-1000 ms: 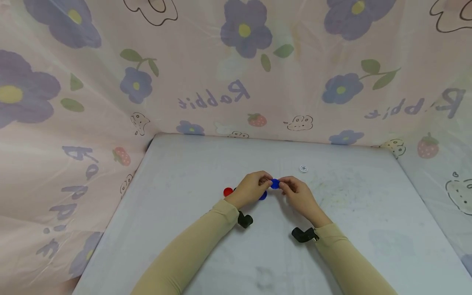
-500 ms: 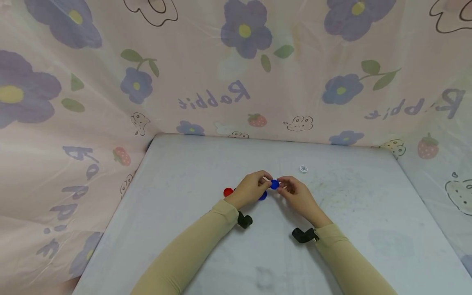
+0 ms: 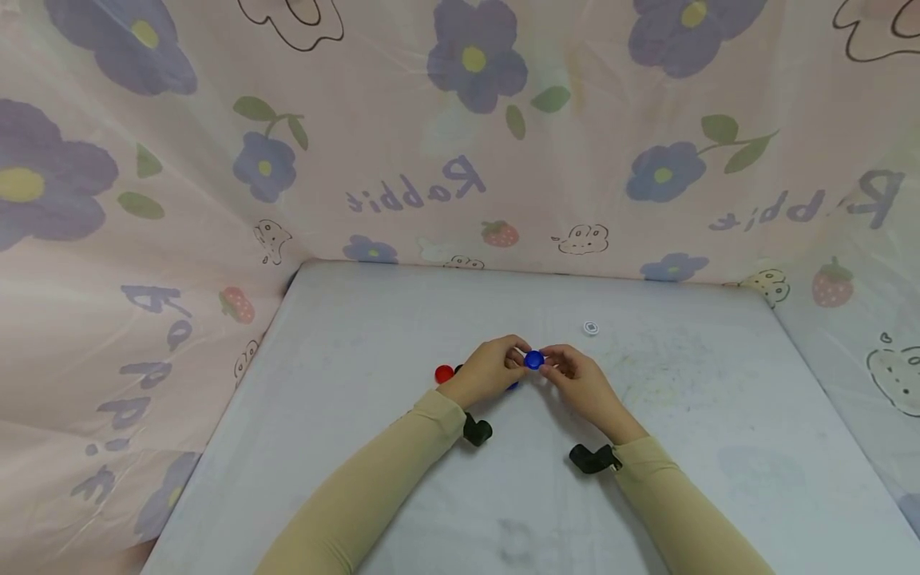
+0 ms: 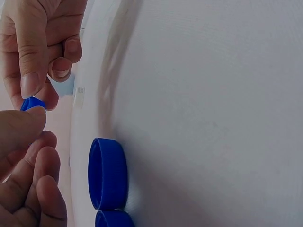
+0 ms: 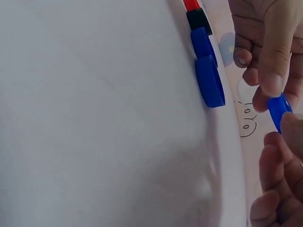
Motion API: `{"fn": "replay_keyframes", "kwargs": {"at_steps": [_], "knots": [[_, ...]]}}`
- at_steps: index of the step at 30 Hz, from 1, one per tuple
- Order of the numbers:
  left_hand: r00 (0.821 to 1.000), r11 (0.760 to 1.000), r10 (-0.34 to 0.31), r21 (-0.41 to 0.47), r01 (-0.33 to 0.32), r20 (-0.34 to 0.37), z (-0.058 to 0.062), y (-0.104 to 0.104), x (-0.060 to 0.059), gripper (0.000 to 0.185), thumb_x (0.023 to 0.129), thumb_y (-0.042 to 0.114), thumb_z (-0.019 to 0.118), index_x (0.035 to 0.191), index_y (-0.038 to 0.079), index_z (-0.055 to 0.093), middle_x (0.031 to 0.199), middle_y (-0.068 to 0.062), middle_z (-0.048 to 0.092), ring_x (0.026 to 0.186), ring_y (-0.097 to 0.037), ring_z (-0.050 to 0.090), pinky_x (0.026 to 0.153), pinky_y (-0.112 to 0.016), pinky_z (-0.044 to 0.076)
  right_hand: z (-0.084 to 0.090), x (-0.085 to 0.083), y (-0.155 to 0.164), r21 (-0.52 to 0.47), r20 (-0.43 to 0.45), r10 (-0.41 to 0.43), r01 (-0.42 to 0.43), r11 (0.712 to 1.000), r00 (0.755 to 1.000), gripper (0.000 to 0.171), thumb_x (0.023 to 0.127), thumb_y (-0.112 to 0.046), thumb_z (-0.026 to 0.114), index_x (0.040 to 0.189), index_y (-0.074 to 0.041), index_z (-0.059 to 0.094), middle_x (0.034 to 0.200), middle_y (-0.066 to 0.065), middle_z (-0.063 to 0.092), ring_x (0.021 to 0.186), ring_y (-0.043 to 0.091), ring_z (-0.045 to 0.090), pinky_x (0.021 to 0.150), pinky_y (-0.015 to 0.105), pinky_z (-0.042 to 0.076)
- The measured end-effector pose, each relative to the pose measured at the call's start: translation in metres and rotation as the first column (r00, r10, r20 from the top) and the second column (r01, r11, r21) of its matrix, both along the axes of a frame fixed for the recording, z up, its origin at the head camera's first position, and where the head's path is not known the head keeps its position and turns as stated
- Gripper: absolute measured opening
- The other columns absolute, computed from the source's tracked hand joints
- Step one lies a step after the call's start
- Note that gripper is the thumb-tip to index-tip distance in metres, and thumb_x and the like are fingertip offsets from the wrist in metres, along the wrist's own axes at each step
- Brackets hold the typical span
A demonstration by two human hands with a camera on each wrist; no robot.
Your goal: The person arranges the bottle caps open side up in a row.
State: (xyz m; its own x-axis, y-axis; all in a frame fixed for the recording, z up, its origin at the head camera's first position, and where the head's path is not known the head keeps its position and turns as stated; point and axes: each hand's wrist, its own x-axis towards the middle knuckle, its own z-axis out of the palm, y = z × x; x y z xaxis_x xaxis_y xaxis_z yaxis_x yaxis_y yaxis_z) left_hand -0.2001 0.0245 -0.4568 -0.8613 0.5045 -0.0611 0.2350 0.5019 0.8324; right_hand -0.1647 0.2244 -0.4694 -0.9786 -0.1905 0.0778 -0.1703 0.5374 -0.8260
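Observation:
Raised over the white table, a blue bottle cap is pinched from both sides. My left hand grips one side between thumb and fingers, and my right hand pinches the opposite side. In both wrist views the two thumbs press near the rim of this cap. Below my left hand a row of caps rests on the table: a larger blue cap, another blue cap, a black cap and a red cap. In the head view the left hand hides much of the row.
A small white disc with a ringed pattern lies farther back, beyond the right hand. Patterned cloth hangs behind and along the sides of the table. Black camera mounts stick out at both wrists.
The held blue cap has turned, its round rim now facing the head camera, and shifted slightly left. My left fingers have moved a little and cover more of the blue cap on the table.

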Motion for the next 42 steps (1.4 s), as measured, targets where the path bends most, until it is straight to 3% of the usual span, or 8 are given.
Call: {"fn": "replay_keyframes", "kwargs": {"at_steps": [7,11,16,24,30,42], "knots": [[0.999,1.000,-0.004,-0.031,0.003,-0.042,-0.004,0.001,-0.001,0.026,0.091,0.014,0.069,0.116,0.015,0.061,0.092,0.009,0.063,0.086,-0.004,0.059,0.076,-0.021,0.048,-0.002,0.000,0.000,-0.004,0.000,0.013,-0.013,1.000,1.000,0.028,0.094,-0.019,0.066,0.119,-0.009,0.062,0.095,0.005,0.066,0.078,0.020,0.060,0.062,0.027,0.046],[0.990,0.991,-0.026,-0.135,0.007,-0.140,-0.009,0.002,-0.004,0.025,0.090,0.024,0.070,0.114,0.018,0.065,0.103,0.007,0.063,0.098,-0.009,0.056,0.085,-0.026,0.045,-0.004,0.000,0.000,-0.007,0.021,0.023,-0.023,1.000,1.000,0.029,0.092,-0.017,0.068,0.119,-0.008,0.062,0.094,0.005,0.065,0.077,0.020,0.059,0.063,0.028,0.047],[0.965,0.959,-0.063,-0.284,-0.013,-0.255,-0.012,0.003,-0.006,0.029,0.087,0.035,0.073,0.110,0.019,0.069,0.111,0.003,0.062,0.102,-0.018,0.050,0.090,-0.033,0.039,-0.010,-0.002,0.002,0.009,0.075,0.052,-0.053,0.999,0.996,0.034,0.089,-0.013,0.071,0.121,-0.006,0.061,0.094,0.005,0.064,0.079,0.019,0.060,0.064,0.028,0.049],[0.967,0.922,-0.111,-0.386,0.014,-0.230,-0.013,0.004,-0.005,0.032,0.086,0.038,0.073,0.112,0.019,0.069,0.107,0.003,0.062,0.099,-0.018,0.051,0.088,-0.036,0.038,-0.015,-0.004,0.001,0.076,0.149,0.037,-0.049,0.996,0.988,0.033,0.089,-0.021,0.073,0.118,-0.010,0.063,0.091,0.000,0.064,0.080,0.017,0.058,0.069,0.031,0.047],[0.967,0.898,-0.136,-0.440,0.028,-0.217,-0.012,0.003,-0.004,0.035,0.088,0.040,0.071,0.115,0.019,0.068,0.111,0.001,0.060,0.102,-0.019,0.050,0.090,-0.037,0.037,-0.013,-0.004,-0.002,0.115,0.148,0.028,-0.045,0.992,0.989,0.031,0.089,-0.021,0.072,0.116,-0.009,0.063,0.089,0.000,0.063,0.077,0.017,0.056,0.067,0.033,0.045],[0.954,0.882,-0.171,-0.470,0.037,-0.245,-0.019,0.003,-0.004,0.034,0.086,0.039,0.071,0.114,0.020,0.067,0.117,0.001,0.057,0.107,-0.020,0.048,0.091,-0.036,0.037,-0.016,-0.006,-0.003,0.149,0.146,0.029,-0.051,0.987,0.989,0.029,0.088,-0.021,0.073,0.114,-0.009,0.065,0.091,0.000,0.061,0.075,0.018,0.052,0.066,0.033,0.043]]}}
